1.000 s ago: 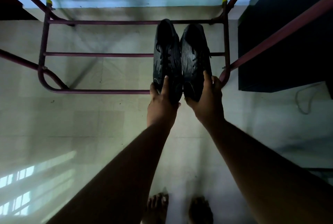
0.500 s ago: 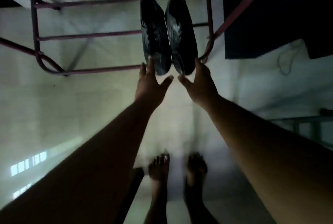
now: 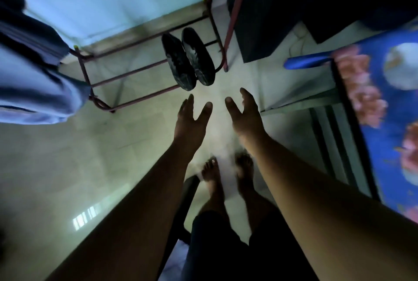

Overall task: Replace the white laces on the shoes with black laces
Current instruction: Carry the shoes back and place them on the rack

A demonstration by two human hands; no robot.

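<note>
Red rack (image 3: pixel 144 70), black shoes (image 3: pixel 187 59), empty hands (image 3: pixel 192 120)

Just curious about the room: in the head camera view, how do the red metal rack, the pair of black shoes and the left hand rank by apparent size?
1. Red metal rack, clearly largest.
2. Pair of black shoes and left hand: look about alike; the hand is nearer the camera, so I won't rank them.

Black shoes (image 3: pixel 187 59), maroon rack (image 3: pixel 126 74), blue cloth (image 3: pixel 389 108) patterned with pink flowers.

Shoes (image 3: pixel 187 59) side by side on rack (image 3: pixel 126 74), beyond both hands.
</note>
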